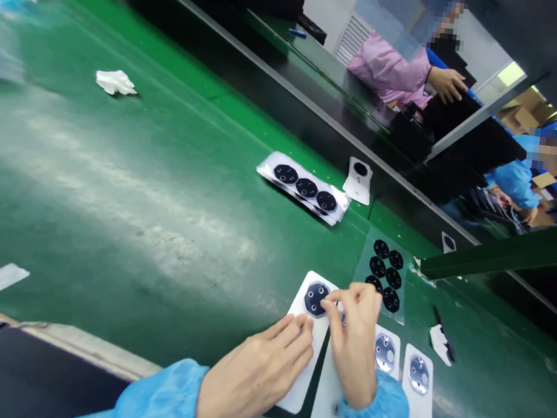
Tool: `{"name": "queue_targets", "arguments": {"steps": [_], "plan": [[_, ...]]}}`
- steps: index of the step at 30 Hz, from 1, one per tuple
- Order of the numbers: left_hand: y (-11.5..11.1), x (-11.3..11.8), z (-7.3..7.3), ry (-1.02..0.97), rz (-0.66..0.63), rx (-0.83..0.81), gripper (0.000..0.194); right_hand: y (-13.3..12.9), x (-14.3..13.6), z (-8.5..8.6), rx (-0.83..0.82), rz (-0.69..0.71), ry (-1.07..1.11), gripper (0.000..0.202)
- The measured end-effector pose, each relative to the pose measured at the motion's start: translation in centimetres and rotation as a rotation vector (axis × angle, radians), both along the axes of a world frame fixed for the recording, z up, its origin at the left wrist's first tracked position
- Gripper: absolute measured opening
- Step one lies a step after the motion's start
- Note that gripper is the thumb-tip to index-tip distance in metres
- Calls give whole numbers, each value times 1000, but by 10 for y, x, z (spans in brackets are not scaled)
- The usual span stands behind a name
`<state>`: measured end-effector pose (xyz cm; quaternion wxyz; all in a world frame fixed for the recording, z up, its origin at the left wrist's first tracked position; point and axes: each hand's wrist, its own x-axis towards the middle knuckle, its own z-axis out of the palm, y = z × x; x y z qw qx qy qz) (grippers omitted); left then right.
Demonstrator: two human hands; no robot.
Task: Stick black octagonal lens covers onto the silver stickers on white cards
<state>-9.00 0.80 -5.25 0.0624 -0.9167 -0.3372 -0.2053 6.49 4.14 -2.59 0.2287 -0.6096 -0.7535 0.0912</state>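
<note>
Blue sleeves (159,397) come in at the bottom edge, ending at two bare hands over the green desk (156,222). The left grip (260,371) lies spread flat, fingers stretched out side by side on the lower part of a white panel (298,394), holding nothing between them. The right grip (357,339) has its thumb and forefinger drawn almost together at the right edge of a black disc (316,298) — whether they have caught that edge or only touch it, I cannot tell. The disc sits on the panel's upper end, just beyond the left fingertips. A second panel (325,409) lies partly beneath the right grip, and two more, one bearing a silvery disc (419,375), lie to its right. Just beyond the right grip is a clear sheet (363,262) of black discs, its near part hidden by the fingers; right of that, well apart, a thin black tool (439,317) touches a white scrap (441,345). Farther off, ahead of both grips — a stack of strips (269,163) printed with three discs.
</note>
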Motion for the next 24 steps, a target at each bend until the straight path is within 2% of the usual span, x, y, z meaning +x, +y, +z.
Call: {"name": "queue_targets", "arguments": {"steps": [12, 17, 20, 24], "plan": [[1, 1, -3, -17, 4, -4, 26, -3, -2, 0, 14, 58, -73, 17], [1, 1, -4, -28, 13, -8, 27, -2, -3, 1, 49, 17, -64, 15], [0, 1, -5, -22, 9, 0, 28, -2, -4, 1, 17, 48, -86, 17], [-1, 1, -7, -39, 41, 11, 27, -3, -2, 3, 8, 6, -54, 15]]}}
